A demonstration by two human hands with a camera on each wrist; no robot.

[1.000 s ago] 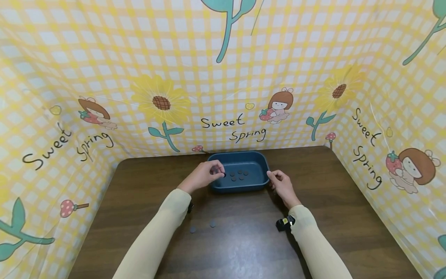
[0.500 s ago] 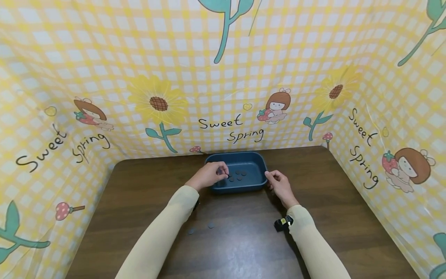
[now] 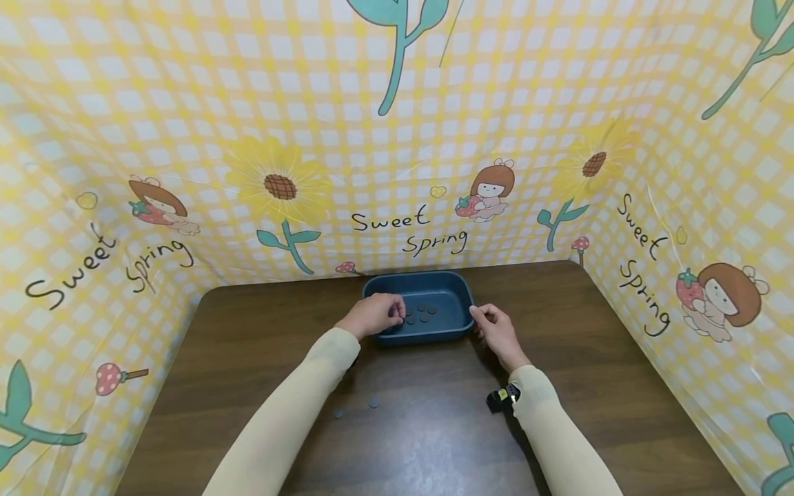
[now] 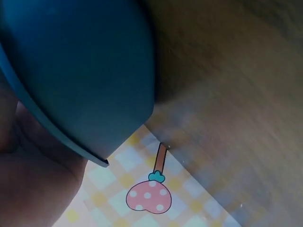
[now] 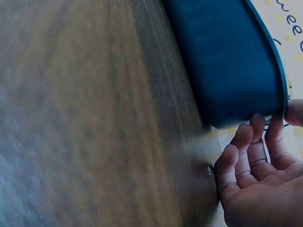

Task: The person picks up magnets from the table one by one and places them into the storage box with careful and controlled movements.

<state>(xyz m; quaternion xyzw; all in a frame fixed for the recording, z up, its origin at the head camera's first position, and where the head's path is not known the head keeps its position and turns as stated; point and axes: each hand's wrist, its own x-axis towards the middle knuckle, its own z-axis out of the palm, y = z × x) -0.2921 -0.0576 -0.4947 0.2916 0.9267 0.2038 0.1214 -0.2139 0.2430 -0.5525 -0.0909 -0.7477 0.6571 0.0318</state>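
Observation:
A dark blue rectangular tray (image 3: 449, 325) stands at the back of the brown table, with several small dark coins (image 3: 424, 318) on its floor. My left hand (image 3: 374, 315) reaches over the tray's left side, fingers curled and tips low beside the coins. A dark coin edge shows faintly at those fingertips; the hand covers most of it. In the left wrist view only part of the palm (image 4: 38, 189) appears beyond the tray wall. My right hand (image 3: 499, 331) pinches the tray's right rim between thumb and fingers, as the right wrist view also shows.
Two more coins lie on the table, one at the left (image 3: 338, 414) and another beside it (image 3: 373, 404). A yellow checked cloth (image 3: 397, 165) rises behind the table (image 3: 434, 427) and along both sides.
My left hand has moved slightly right and lower into the tray, where a dark coin showed clearly at its fingertips before. The right hand keeps its grip on the rim. The view shifts slightly.

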